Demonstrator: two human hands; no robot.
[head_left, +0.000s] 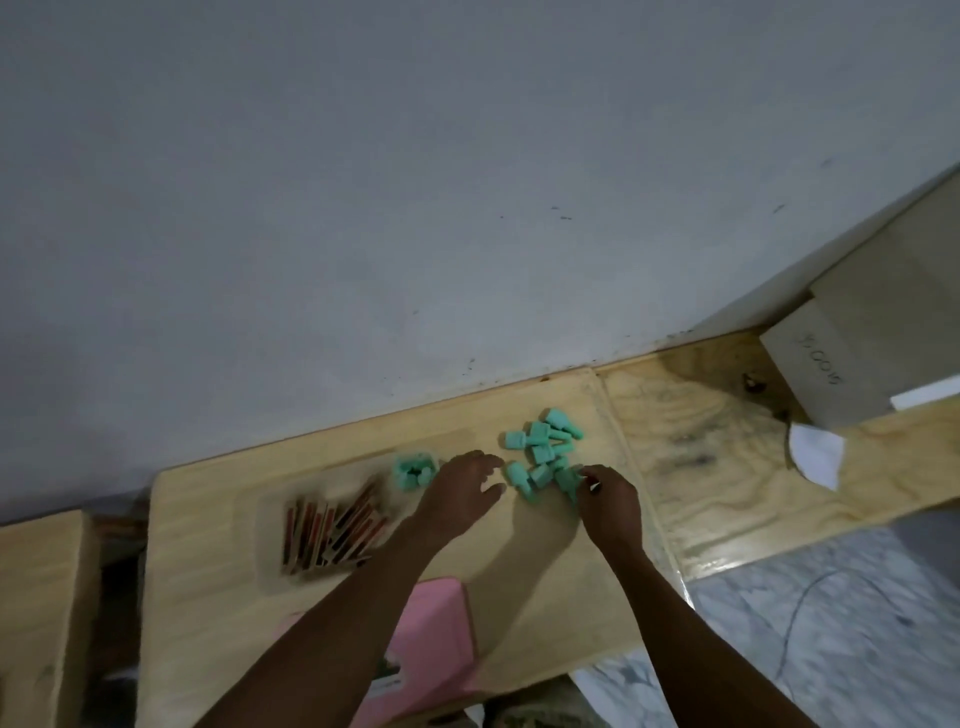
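Right now the green caps (540, 447) lie in a loose pile on the worktop (545, 561), near its far edge by the wall (415, 208). The right hand (609, 499) sits at the pile's near side, its fingers (587, 475) curled around one cap (567, 482). The left hand (462, 483) hovers just left of the pile, fingers relaxed and spread, holding nothing. A smaller green cluster (413, 470) lies just beyond it, then dark red sticks (332, 525). A box (810, 374) and white paper (815, 454) sit well off to the right.
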